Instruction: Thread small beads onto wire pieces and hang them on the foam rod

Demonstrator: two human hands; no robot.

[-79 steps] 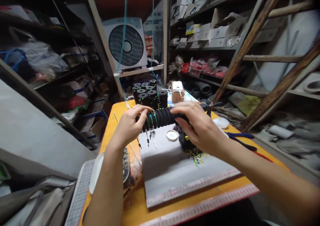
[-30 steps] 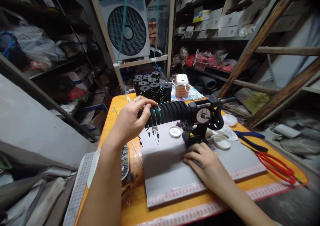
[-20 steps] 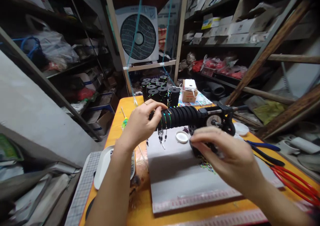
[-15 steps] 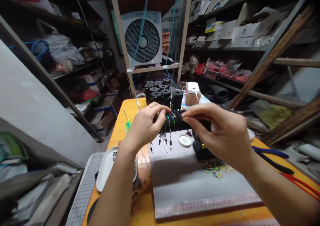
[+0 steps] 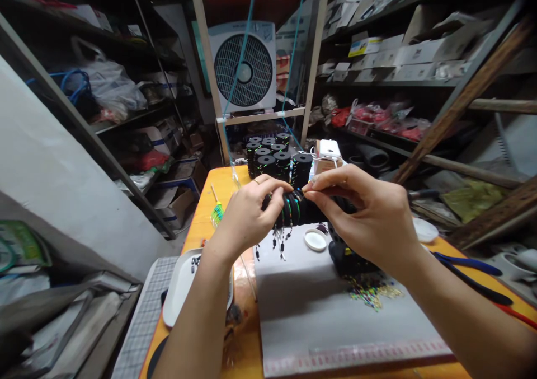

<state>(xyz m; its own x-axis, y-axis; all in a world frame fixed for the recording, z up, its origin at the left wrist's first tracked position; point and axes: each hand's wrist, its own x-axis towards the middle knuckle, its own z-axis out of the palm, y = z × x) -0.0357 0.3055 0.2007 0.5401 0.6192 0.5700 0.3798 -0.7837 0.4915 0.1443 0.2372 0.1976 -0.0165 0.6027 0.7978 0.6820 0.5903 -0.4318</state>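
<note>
A black roll wound with black cords and small shiny beads (image 5: 296, 210) lies horizontally above the white board, with beaded cord ends hanging from it. My left hand (image 5: 255, 208) is curled over the roll's left part, thumb in front and fingers on top. My right hand (image 5: 364, 216) pinches something tiny at the top of the roll, too small to name. Below the right hand is a black stand (image 5: 350, 256), partly hidden. Small colourful beads (image 5: 373, 294) lie in a pile on the board, and a round white lid (image 5: 315, 239) rests left of the stand.
Behind the roll stand several black spools (image 5: 268, 158) and a small box (image 5: 328, 155). A white tray (image 5: 176, 298) is at the left. Blue-handled pliers (image 5: 472, 264) lie right. A box fan (image 5: 243, 68) stands behind.
The view has shifted slightly, so the scene sits further right. My right hand's fingertips have come closer to my left hand along the roll, and the hanging cord ends have swung together.
</note>
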